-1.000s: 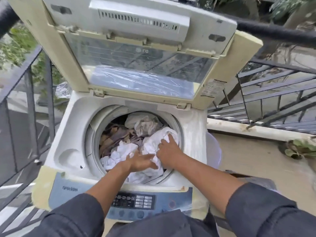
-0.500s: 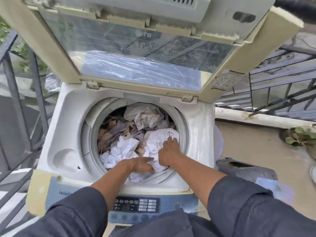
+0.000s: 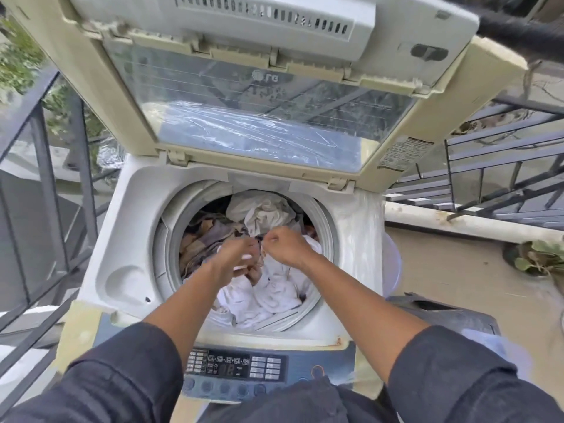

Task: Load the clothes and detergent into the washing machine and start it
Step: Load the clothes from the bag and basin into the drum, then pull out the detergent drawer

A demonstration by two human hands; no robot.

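Both hands working over the drum.
Left hand (image 3: 236,259) and right hand (image 3: 285,245), fingers curled, close together above clothes (image 3: 274,288); grip unclear.

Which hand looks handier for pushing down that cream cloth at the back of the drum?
Probably the right hand: it hangs just in front of the cream cloth at the drum's back. The left hand sits nearer, over the white clothes.
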